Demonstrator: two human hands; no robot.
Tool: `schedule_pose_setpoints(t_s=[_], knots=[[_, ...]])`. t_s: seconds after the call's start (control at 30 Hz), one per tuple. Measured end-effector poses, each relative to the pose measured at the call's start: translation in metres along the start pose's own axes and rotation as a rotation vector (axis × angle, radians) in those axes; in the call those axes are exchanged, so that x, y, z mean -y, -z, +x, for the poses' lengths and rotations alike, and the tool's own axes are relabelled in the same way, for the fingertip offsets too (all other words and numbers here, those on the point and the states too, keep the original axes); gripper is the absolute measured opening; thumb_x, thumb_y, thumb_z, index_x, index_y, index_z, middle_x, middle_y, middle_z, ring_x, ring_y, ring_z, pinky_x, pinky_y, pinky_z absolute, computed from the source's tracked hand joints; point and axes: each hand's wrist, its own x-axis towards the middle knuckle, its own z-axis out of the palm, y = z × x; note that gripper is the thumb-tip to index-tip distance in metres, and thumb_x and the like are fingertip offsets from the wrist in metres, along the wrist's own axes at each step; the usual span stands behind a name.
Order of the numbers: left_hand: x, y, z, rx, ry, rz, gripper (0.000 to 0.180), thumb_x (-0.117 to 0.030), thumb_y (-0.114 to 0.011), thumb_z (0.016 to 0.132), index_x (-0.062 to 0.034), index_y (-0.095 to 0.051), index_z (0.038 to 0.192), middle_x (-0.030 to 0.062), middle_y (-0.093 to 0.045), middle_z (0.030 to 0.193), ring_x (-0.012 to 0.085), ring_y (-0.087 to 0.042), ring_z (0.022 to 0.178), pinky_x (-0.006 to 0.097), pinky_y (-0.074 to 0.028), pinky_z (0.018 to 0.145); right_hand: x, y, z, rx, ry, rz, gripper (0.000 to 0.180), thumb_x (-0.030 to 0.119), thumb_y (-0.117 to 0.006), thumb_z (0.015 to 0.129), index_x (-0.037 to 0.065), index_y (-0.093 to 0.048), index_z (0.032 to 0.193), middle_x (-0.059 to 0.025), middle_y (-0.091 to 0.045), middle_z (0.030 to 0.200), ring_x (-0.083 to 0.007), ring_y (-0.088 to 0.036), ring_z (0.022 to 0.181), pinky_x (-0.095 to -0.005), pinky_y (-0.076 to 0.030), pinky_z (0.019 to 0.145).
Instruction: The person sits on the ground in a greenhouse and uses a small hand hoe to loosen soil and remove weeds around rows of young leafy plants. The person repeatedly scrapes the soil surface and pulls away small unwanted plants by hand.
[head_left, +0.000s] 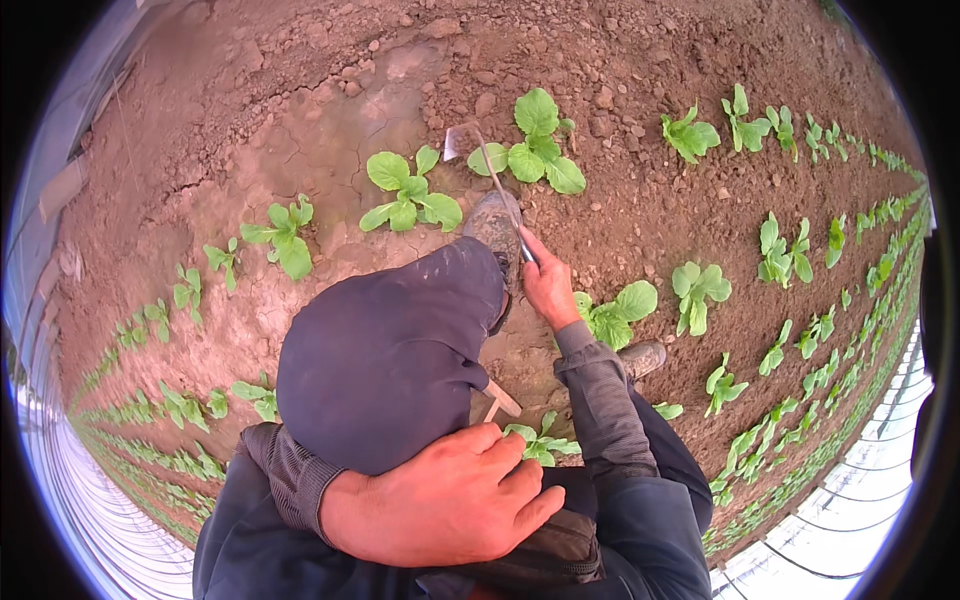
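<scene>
My right hand (550, 285) is closed around the dark grip of a small hand hoe (499, 188). The hoe's thin metal shaft reaches forward past my shoe, and its flat blade (452, 143) is at the soil between two leafy green seedlings. One seedling (540, 150) stands just right of the blade, its leaf beside the shaft; the other seedling (405, 192) is to the left. Across my lap, by the raised knee, lies my left hand (440, 505), palm down with loosely bent fingers and nothing visible in it. A wooden piece (503, 400) shows beyond its fingers.
A muddy shoe (492, 222) is planted near the seedlings, and the other shoe (642, 357) sits right beside another leafy plant (618, 315). Rows of seedlings (775, 250) run off on both sides. The soil (330, 130) is cracked and cloddy; pale ribbed sheeting (850, 500) lines the edges.
</scene>
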Motion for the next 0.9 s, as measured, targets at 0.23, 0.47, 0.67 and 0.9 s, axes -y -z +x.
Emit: schedule_pose_setpoints(t_s=[0.23, 0.47, 0.67, 0.9], knots=[[-0.006, 0.002, 0.003, -0.012, 0.001, 0.068, 0.037, -0.021, -0.065, 0.077, -0.0135, -0.073, 0.112, 0.0036, -0.066, 0.1, 0.0238, -0.064, 0.098, 0.034, -0.053, 0.084, -0.038, 0.035, -0.017, 0.01, -0.039, -0.07, 0.057, 0.001, -0.048, 0.088, 0.017, -0.058, 0.142, -0.0209, -0.069, 0.124, -0.0321, -0.07, 0.111, -0.037, -0.051, 0.097], [-0.003, -0.001, 0.005, -0.038, 0.012, 0.107, 0.037, -0.022, -0.064, 0.077, -0.0153, -0.074, 0.112, 0.0028, -0.065, 0.097, 0.0234, -0.064, 0.097, 0.033, -0.051, 0.083, -0.038, 0.029, -0.021, 0.088, -0.108, 0.128, 0.059, 0.0, -0.047, 0.087, 0.016, -0.057, 0.143, -0.0184, -0.068, 0.128, -0.0294, -0.067, 0.116, -0.0344, -0.049, 0.1], [-0.005, 0.002, 0.007, 0.013, 0.031, 0.111, 0.038, -0.022, -0.063, 0.077, -0.0149, -0.074, 0.113, 0.0034, -0.065, 0.098, 0.0239, -0.064, 0.098, 0.033, -0.051, 0.082, -0.028, 0.034, -0.014, 0.129, -0.103, 0.001, 0.061, 0.0, -0.048, 0.086, 0.017, -0.057, 0.144, -0.0185, -0.071, 0.121, -0.0276, -0.07, 0.106, -0.0354, -0.051, 0.096], [0.0, -0.005, 0.003, -0.064, 0.027, 0.175, 0.034, -0.023, -0.066, 0.076, -0.0146, -0.073, 0.108, 0.0009, -0.064, 0.093, 0.0204, -0.064, 0.091, 0.031, -0.05, 0.077, -0.069, 0.046, -0.033, 0.13, -0.066, 0.11, 0.065, -0.003, -0.043, 0.085, 0.015, -0.056, 0.146, -0.0101, -0.066, 0.131, -0.0157, -0.062, 0.11, -0.03, -0.047, 0.098]])
